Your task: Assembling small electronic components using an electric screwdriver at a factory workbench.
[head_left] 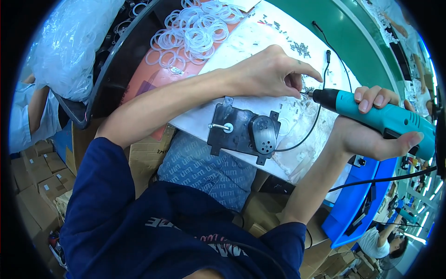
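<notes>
My right hand (367, 135) is wrapped round a teal electric screwdriver (371, 111) with a black nose, which points left. At the tip of its bit (306, 93) is my left hand (269, 72), its thumb and curled fingers pinched together and the index finger stretched out above. Whatever is in that pinch is too small to make out. Below the left hand, a black plastic housing (237, 125) lies on the white work surface. It carries a metal pin (220, 126), a rounded cover with holes (265, 135) and a black cable.
Many clear plastic rings (200, 35) are heaped on an orange sheet at the far left. Small dark screws (299, 49) lie scattered at the back. A thin cable with a plug (328, 58) crosses the surface. On the right stands a blue bin (344, 218); a plastic bag (69, 46) is at left.
</notes>
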Motion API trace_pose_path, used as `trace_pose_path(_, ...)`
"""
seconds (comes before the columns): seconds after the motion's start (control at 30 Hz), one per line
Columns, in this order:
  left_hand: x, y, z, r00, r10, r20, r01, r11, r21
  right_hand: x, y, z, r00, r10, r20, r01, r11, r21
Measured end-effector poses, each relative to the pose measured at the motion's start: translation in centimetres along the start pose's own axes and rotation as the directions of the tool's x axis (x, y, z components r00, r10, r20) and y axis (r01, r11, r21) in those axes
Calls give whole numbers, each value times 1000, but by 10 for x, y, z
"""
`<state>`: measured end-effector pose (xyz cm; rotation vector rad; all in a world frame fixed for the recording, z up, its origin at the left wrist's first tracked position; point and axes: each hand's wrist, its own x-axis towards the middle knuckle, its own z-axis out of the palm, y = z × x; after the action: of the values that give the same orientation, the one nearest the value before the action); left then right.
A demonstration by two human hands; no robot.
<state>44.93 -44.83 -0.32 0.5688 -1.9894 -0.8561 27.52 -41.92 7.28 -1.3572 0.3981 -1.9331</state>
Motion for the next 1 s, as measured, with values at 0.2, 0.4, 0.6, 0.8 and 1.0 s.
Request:
trace_pose_path(0.2,0,2,-2,999,40,26,-41,999,23,-1,0,1,998,12,-55,-14,999,-43)
trace_pose_path(0.4,1,3,-2,997,74,31,-76,996,40,0,1,5,993,26,-115,-41,990,-132)
trace_pose_path(0.6,0,4,-4,995,39,87,-44,997,60,-1,-1,9,989,61,-134,-105,931,-350)
trace_pose_path(0.8,3,11,-11,996,50,69,-56,994,94,-2,0,6,989,71,-131,-114,928,-355)
trace_pose_path(1.0,8,31,-49,987,41,-155,-29,997,75,8,-10,14,986,74,-147,-120,937,-329)
